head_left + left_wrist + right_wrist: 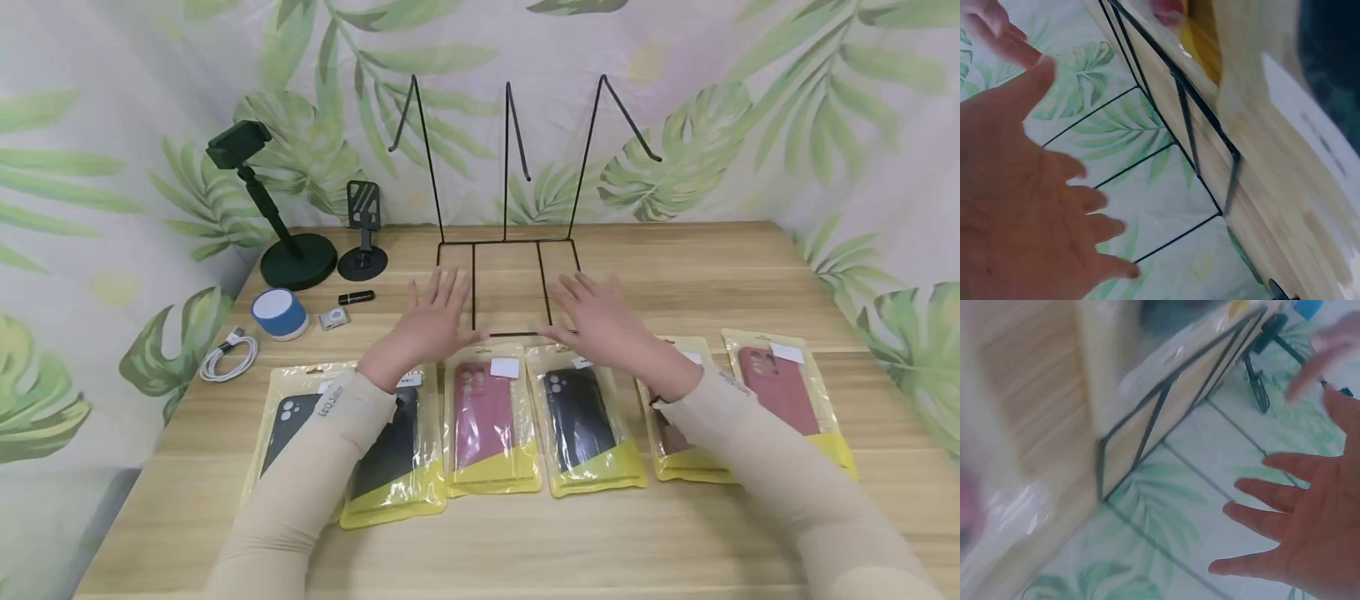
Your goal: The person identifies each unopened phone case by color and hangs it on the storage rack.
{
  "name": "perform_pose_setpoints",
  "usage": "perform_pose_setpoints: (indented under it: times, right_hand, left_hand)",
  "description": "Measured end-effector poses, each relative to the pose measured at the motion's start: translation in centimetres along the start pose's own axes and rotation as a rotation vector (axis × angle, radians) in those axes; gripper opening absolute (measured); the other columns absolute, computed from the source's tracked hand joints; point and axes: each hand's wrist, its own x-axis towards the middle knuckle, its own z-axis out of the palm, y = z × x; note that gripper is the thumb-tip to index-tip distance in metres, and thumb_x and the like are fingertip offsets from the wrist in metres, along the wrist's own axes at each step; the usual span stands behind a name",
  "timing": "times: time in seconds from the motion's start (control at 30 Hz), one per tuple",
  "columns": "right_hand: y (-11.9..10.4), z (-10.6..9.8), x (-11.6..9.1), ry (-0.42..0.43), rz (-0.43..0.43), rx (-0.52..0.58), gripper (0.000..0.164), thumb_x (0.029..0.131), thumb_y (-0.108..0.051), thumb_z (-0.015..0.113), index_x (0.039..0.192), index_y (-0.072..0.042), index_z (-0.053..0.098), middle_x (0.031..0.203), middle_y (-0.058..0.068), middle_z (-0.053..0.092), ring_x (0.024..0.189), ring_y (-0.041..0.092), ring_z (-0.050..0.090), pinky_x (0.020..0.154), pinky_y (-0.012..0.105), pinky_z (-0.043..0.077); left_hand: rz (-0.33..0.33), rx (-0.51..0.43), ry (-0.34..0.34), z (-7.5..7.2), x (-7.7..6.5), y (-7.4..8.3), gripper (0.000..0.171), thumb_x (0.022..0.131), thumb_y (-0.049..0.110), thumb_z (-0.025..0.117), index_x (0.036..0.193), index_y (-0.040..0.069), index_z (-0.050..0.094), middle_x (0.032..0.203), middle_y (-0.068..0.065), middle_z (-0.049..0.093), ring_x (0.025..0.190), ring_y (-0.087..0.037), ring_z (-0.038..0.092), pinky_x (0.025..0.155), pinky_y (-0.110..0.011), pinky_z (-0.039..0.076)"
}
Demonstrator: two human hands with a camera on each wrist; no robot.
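Observation:
Both hands are spread over a black wire display rack (506, 242) whose three hooked prongs rise at the back. My left hand (431, 321), fingers straight and apart, is at the left side of its base. At the right side is my right hand (600, 321), also with straight fingers. Neither hand holds anything; each wrist view shows an extended palm, the left hand (1041, 200) and the right hand (1316, 519). In front lie phone cases in clear and yellow pouches: a pink case (483, 417) and a black case (579, 417) in the middle, others partly under the forearms.
At the left stand a dark green phone stand (298, 260), a small black phone stand (363, 262) and a blue round speaker (279, 313). Near them lie a black stick (356, 297), a small silver device (333, 317) and a white cable (228, 357). A leaf-print cloth hangs behind.

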Motion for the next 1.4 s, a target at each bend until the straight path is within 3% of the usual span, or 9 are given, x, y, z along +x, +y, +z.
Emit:
perform_pose_setpoints:
  times: [0.23,0.43,0.67,0.8,0.93,1.1,1.2,1.3,1.4]
  right_hand:
    - [4.5,-1.2,-3.6,0.05,0.064,0.028,0.058,0.101,-0.039,0.054,0.146,-0.003,0.046,0.148,0.024,0.048,0.14,0.046,0.038,0.116,0.075,0.007]
    - [10.6,-1.6,-7.2,0.079,0.122,0.042,0.044,0.1,-0.021,0.057,0.138,-0.001,0.054,0.133,0.028,0.058,0.122,0.051,0.053,0.107,0.072,0.032]
    - [20.5,-1.2,-10.4,-0.089,0.23,0.1,0.039,0.095,-0.006,0.054,0.129,0.014,0.053,0.126,0.039,0.056,0.114,0.058,0.053,0.095,0.067,0.045]
    - [24.3,-0.6,-11.1,-0.16,0.245,0.147,0.033,0.096,-0.01,0.057,0.116,0.017,0.059,0.112,0.037,0.064,0.105,0.055,0.059,0.091,0.063,0.049]
    - [26.0,0.0,-11.3,-0.177,0.272,0.221,0.027,0.092,-0.013,0.067,0.102,0.011,0.065,0.095,0.024,0.07,0.087,0.038,0.066,0.079,0.048,0.055]
    - [26.7,0.3,-11.7,-0.214,0.284,0.215,0.017,0.091,-0.012,0.065,0.083,0.003,0.068,0.084,0.014,0.071,0.072,0.017,0.057,0.064,0.03,0.046]
    - [26.8,0.0,-12.2,-0.216,0.289,0.205,0.018,0.093,-0.009,0.059,0.086,0.005,0.068,0.087,0.018,0.071,0.074,0.02,0.061,0.064,0.032,0.049]
    - [26.3,-1.0,-12.6,-0.157,0.297,0.219,0.017,0.096,-0.005,0.054,0.097,0.01,0.063,0.093,0.023,0.069,0.081,0.03,0.064,0.07,0.04,0.054]
    - [24.7,-3.0,-12.8,-0.049,0.308,0.222,0.015,0.1,-0.007,0.053,0.101,0.007,0.059,0.097,0.027,0.067,0.085,0.035,0.064,0.068,0.04,0.052]
  left_hand:
    - [-0.055,-0.024,-0.112,0.1,0.0,-2.4,0.086,0.102,0.048,0.048,0.16,0.005,0.002,0.166,-0.022,-0.005,0.152,-0.045,-0.003,0.123,-0.063,-0.001]
    - [-0.082,-0.046,-0.16,0.4,0.2,-4.0,0.086,0.1,0.048,0.05,0.159,0.001,0.008,0.166,-0.024,-0.001,0.152,-0.047,0.001,0.124,-0.061,0.004]
    - [-0.09,-0.034,-0.194,0.3,0.9,-4.9,0.084,0.101,0.046,0.05,0.158,-0.002,0.01,0.165,-0.024,0.003,0.152,-0.046,0.005,0.125,-0.057,0.008]
    - [-0.096,-0.021,-0.203,0.1,1.1,-5.1,0.083,0.101,0.045,0.05,0.157,-0.003,0.011,0.165,-0.024,0.004,0.151,-0.047,0.01,0.125,-0.055,0.01]
    - [-0.115,-0.04,-0.212,0.0,1.0,-5.0,0.085,0.1,0.046,0.051,0.157,-0.003,0.01,0.165,-0.024,0.003,0.151,-0.047,0.011,0.124,-0.056,0.014]
    - [-0.109,-0.07,-0.228,0.1,1.1,-4.6,0.087,0.101,0.047,0.051,0.157,-0.004,0.009,0.165,-0.024,0.003,0.151,-0.045,0.01,0.124,-0.056,0.015]
    - [-0.102,-0.077,-0.236,0.2,1.4,-4.3,0.087,0.101,0.046,0.05,0.156,-0.006,0.007,0.164,-0.025,0.004,0.152,-0.044,0.01,0.124,-0.055,0.014]
    - [-0.105,-0.089,-0.244,0.2,1.7,-4.1,0.088,0.101,0.045,0.051,0.156,-0.008,0.006,0.164,-0.026,0.005,0.152,-0.043,0.009,0.124,-0.055,0.014]
    - [-0.106,-0.095,-0.251,0.5,1.9,-4.0,0.089,0.1,0.046,0.052,0.156,-0.008,0.007,0.164,-0.026,0.005,0.152,-0.043,0.009,0.124,-0.055,0.014]
